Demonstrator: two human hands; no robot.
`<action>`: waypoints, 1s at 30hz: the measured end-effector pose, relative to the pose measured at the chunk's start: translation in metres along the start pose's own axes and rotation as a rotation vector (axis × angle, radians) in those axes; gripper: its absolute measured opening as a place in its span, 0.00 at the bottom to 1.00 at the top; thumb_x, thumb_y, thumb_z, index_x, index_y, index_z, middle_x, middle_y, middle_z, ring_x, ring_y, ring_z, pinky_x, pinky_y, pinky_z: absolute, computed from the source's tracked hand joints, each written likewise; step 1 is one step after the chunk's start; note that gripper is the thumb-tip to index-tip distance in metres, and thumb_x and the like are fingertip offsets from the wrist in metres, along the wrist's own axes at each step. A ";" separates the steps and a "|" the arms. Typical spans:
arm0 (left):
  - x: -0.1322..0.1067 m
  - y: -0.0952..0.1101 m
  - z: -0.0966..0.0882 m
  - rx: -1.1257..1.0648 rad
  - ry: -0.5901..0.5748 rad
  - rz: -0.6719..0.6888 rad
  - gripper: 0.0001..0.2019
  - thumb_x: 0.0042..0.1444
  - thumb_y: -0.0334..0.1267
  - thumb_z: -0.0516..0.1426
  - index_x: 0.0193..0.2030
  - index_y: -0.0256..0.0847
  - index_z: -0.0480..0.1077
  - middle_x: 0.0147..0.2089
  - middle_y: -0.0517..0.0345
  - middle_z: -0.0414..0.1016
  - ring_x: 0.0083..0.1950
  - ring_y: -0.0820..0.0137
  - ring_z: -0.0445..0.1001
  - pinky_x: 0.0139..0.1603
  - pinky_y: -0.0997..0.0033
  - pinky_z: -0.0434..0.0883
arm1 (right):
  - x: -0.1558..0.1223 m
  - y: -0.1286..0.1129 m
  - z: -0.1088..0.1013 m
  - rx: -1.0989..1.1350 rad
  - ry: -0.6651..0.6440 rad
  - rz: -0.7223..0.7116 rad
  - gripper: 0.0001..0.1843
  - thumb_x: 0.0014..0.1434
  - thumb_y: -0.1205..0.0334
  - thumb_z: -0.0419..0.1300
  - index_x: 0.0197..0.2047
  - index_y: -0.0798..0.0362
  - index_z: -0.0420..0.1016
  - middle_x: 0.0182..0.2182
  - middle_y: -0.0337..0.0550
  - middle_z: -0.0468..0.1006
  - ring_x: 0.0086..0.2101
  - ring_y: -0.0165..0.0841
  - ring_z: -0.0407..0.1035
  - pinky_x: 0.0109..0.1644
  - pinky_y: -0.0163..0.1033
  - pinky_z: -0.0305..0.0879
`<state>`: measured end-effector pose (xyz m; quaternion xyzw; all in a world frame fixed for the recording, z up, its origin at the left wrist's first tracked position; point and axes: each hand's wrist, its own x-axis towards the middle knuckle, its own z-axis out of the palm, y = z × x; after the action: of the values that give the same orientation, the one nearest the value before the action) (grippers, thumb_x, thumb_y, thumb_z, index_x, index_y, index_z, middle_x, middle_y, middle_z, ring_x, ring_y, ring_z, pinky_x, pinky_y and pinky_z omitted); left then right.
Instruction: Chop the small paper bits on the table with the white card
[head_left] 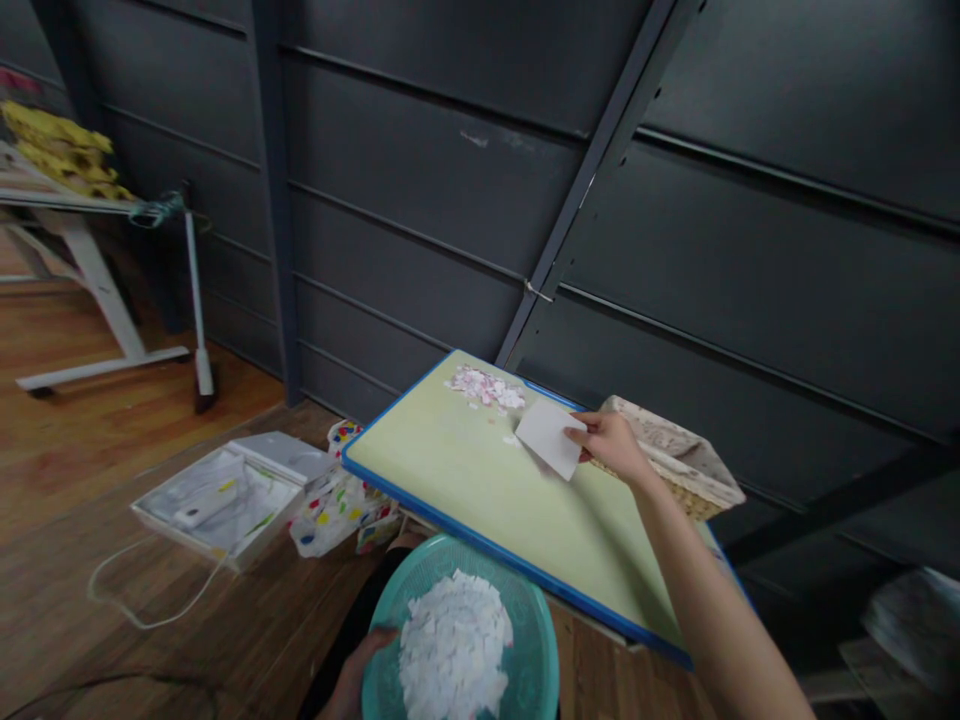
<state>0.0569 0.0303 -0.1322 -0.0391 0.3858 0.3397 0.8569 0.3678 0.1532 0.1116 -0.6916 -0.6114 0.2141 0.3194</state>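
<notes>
My left hand [355, 672] grips the rim of a teal plastic basket [535, 640] low in the view, its thumb over the edge. Inside lies a heap of small white paper pieces [454, 645]. My right hand [609, 442] is stretched out over a yellow-green table [450, 470] with a blue edge. Between its thumb and fingers is a flat white sheet of paper [551, 436], tilted just above the tabletop. Left of the sheet, a small pile of white and pinkish paper scraps [486, 388] lies near the table's far corner.
A lined wicker basket [686, 500] stands at the table's right side. On the floor at left are an open white box [225, 500] with a cord and a dotted plastic bag [330, 515]. A broom [199, 310] leans near a white-legged table. A dark panelled wall [420, 200] rises behind.
</notes>
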 end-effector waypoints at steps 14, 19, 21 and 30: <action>-0.014 0.010 0.016 0.098 0.022 0.095 0.27 0.48 0.34 0.58 0.55 0.25 0.61 0.33 0.46 0.82 0.42 0.55 0.77 0.46 0.58 0.70 | -0.016 0.016 0.037 0.077 0.251 -0.104 0.23 0.51 0.53 0.53 0.46 0.58 0.74 0.24 0.43 0.76 0.20 0.32 0.68 0.22 0.35 0.65; -0.035 0.015 0.025 0.173 0.080 0.150 0.27 0.49 0.38 0.57 0.56 0.28 0.61 0.38 0.46 0.81 0.42 0.55 0.77 0.47 0.57 0.69 | -0.019 0.021 0.046 -0.119 0.295 -0.191 0.22 0.54 0.54 0.50 0.46 0.56 0.74 0.24 0.43 0.77 0.21 0.32 0.69 0.26 0.34 0.61; -0.043 0.018 0.026 0.209 0.067 0.154 0.28 0.49 0.39 0.57 0.57 0.29 0.60 0.38 0.46 0.81 0.42 0.55 0.77 0.45 0.57 0.70 | -0.019 0.022 0.047 -0.172 0.295 -0.228 0.21 0.55 0.55 0.50 0.46 0.55 0.75 0.28 0.44 0.78 0.25 0.33 0.70 0.29 0.34 0.61; -0.064 0.040 0.041 0.396 0.001 0.253 0.20 0.48 0.39 0.58 0.47 0.31 0.67 0.26 0.50 0.81 0.29 0.59 0.78 0.35 0.61 0.72 | -0.013 0.031 0.045 -0.078 0.362 -0.254 0.19 0.55 0.57 0.51 0.46 0.51 0.75 0.39 0.43 0.78 0.36 0.37 0.72 0.39 0.37 0.64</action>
<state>0.0277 0.0391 -0.0514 0.1782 0.4472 0.3623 0.7981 0.3569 0.1466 0.0565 -0.6481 -0.6339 0.0209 0.4215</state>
